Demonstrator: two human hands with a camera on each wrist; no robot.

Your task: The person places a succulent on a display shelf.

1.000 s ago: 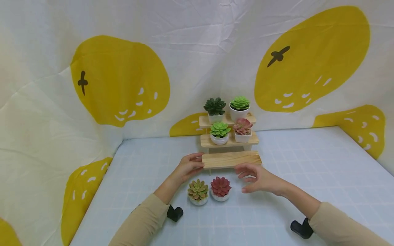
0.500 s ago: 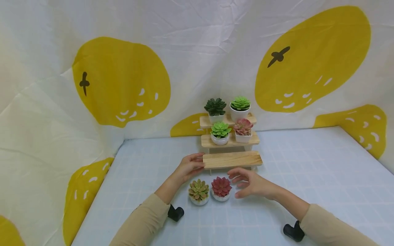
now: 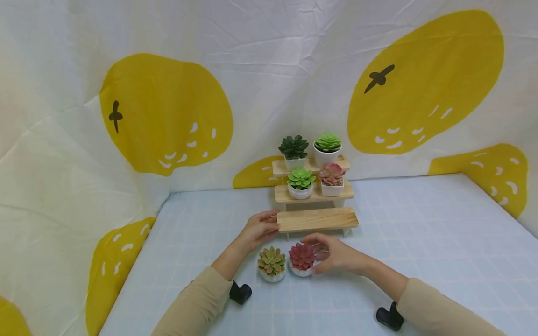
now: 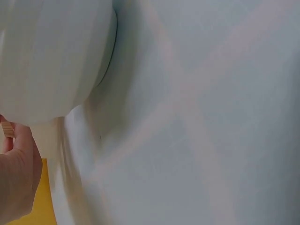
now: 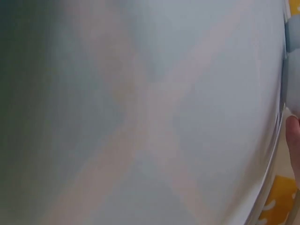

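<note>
In the head view, a three-tier wooden plant stand (image 3: pixel 317 219) stands at the middle back. My left hand (image 3: pixel 254 231) holds the left end of its lowest shelf; the left wrist view shows a bit of wood (image 4: pixel 8 130) between the fingers. A potted red succulent (image 3: pixel 302 256) sits on the table before the stand. My right hand (image 3: pixel 336 255) curves round that pot's right side, thumb at the front and fingers behind; how firmly it grips is hard to tell. Left of it is a potted yellowish-green succulent (image 3: pixel 271 262), whose white pot (image 4: pixel 51 56) looms in the left wrist view.
On the top shelf are a dark green succulent (image 3: pixel 293 147) and a bright green one (image 3: pixel 328 142). The middle shelf bears a light green succulent (image 3: pixel 300 178) and a pink one (image 3: pixel 332 174). A patterned curtain (image 3: pixel 290 93) hangs behind the checked table (image 3: pixel 412 224).
My right hand has moved left and slightly down, from in front of the lowest shelf to the red succulent's pot. My left hand stays at the shelf end.
</note>
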